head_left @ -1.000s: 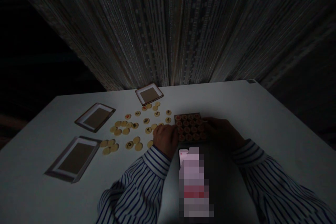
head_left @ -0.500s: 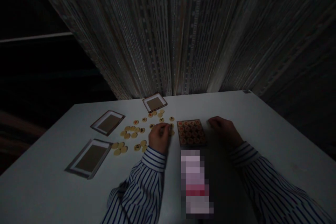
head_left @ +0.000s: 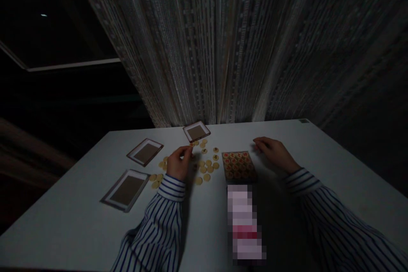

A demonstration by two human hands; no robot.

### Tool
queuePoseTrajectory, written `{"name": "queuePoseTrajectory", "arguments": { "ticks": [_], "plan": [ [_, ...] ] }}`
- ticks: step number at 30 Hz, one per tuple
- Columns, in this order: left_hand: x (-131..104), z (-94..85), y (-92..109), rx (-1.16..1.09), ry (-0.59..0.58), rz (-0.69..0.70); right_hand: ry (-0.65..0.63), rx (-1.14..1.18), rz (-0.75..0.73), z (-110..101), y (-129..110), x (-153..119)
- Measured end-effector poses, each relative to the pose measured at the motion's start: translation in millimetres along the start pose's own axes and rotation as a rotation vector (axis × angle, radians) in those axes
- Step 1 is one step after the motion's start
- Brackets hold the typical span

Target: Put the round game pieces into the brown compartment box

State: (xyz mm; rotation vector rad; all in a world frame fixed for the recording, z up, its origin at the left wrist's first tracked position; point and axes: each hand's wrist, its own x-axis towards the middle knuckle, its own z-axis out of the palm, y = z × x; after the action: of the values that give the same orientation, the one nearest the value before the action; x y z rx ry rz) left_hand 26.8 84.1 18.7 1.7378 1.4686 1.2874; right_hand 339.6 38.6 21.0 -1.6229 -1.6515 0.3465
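My left hand (head_left: 179,162) is closed above the loose xiangqi pieces, thumb and fingers pressed together. Whatever may be between its fingertips is too dark to make out. Round pale pieces (head_left: 208,169) lie scattered to its right, and more pieces (head_left: 154,180) lie to its left. A square tray (head_left: 255,171) holds rows of pieces with red characters (head_left: 236,160). Beyond the tray's right side, my right hand (head_left: 276,154) rests near the table with its fingers curled together; nothing shows in them.
Three shallow frame-like trays stand at the left and back: a grey one (head_left: 126,207), a brown-edged one (head_left: 145,151) and a far one (head_left: 196,131). A blurred pink shape (head_left: 244,216) covers the area before the piece tray. String curtains (head_left: 219,51) hang behind the white table (head_left: 76,204).
My left hand has moved left, away from the tray, uncovering pieces to its right. My right hand stays beside the tray. The view has shifted slightly.
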Motion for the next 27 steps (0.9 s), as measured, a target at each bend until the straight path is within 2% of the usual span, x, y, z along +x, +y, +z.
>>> {"name": "queuePoseTrajectory", "arguments": {
  "ticks": [4,8,15,19,27],
  "plan": [
    [15.3,-9.6,-5.5,0.044,0.032,-0.026,-0.058,-0.006,0.000,1.6,-12.5,12.7],
    [33.8,-15.3,-14.1,-0.084,0.015,-0.143,-0.121,0.005,-0.031,7.6,-24.8,32.6],
    [66.8,-20.0,-30.8,-0.130,-0.035,-0.335,-0.269,-0.005,0.017,37.6,-37.5,81.5],
    [84.7,-14.3,-37.9,-0.135,-0.071,-0.422,-0.354,-0.090,0.030,61.7,-46.8,106.5],
    [116.2,9.8,-62.8,-0.120,-0.193,-0.525,-0.523,-0.268,0.070,108.1,-66.9,138.8]
  ]
}}
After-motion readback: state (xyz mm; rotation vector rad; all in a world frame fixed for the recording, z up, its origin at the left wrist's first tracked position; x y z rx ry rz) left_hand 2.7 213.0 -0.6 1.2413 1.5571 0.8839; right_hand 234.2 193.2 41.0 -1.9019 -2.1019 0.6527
